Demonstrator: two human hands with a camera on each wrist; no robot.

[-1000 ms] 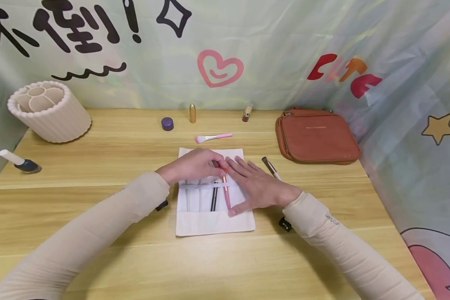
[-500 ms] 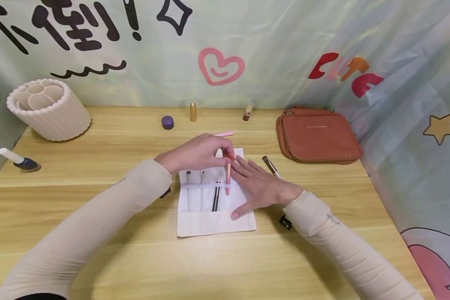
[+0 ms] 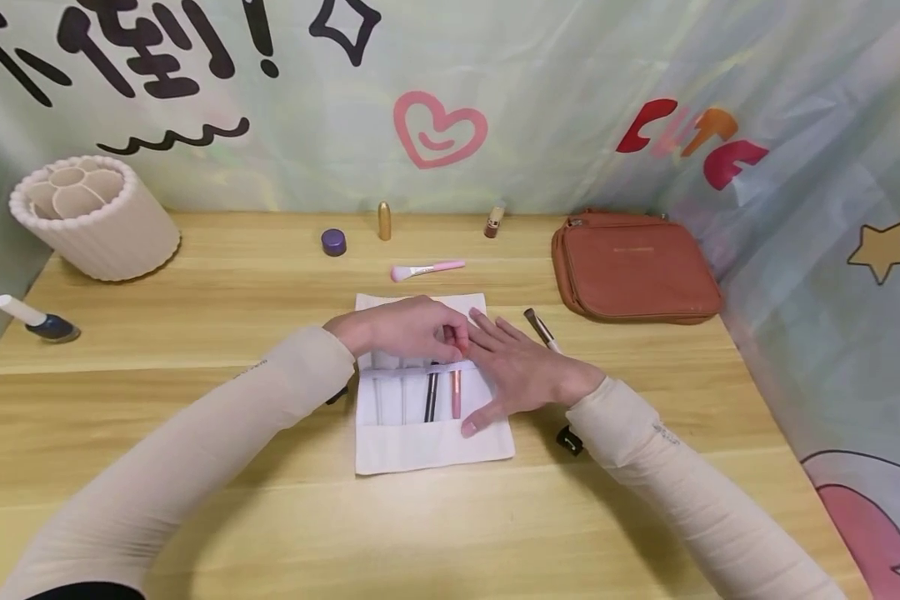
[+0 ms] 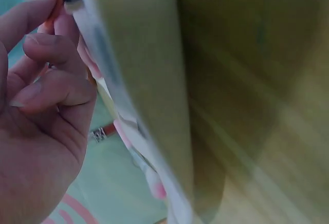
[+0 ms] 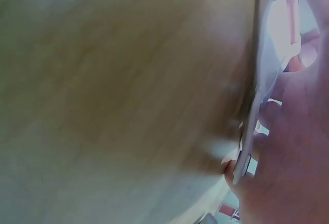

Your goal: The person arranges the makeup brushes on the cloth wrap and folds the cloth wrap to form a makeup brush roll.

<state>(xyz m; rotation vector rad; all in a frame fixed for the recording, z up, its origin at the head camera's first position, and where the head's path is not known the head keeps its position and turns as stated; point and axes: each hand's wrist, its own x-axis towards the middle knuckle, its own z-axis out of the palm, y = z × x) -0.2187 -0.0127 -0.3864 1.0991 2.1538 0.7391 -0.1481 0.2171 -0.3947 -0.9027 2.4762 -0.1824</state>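
A white fabric brush roll (image 3: pixel 412 450) lies flat on the wooden table, crossed by a pale elastic band (image 3: pixel 378 372). My left hand (image 3: pixel 414 327) pinches the orange bristle end of a pink makeup brush (image 3: pixel 456 396), whose handle runs under the band toward the lower pocket. In the left wrist view, thumb and fingertip meet on the orange bristles (image 4: pixel 53 14). Fingers spread, my right hand (image 3: pixel 521 367) presses on the roll's right side. Left of the pink brush sits a black brush (image 3: pixel 431 397), with two thin pale-handled tools (image 3: pixel 402 400) further left.
Behind the roll lies a pink brush with pale bristles (image 3: pixel 427 270). A dark-bristled brush (image 3: pixel 542 329) is partly under the right hand. Farther back are a purple lid (image 3: pixel 333 242), gold tube (image 3: pixel 385 222), small bottle (image 3: pixel 494 222), brown case (image 3: pixel 637 271); left, a ribbed holder (image 3: pixel 105 229) and polish bottle (image 3: pixel 41 321).
The pink brush was lifted partway up, and now its handle is back down through the band toward the pocket. My left hand rose, then lowered; the right hand has stayed on the roll.
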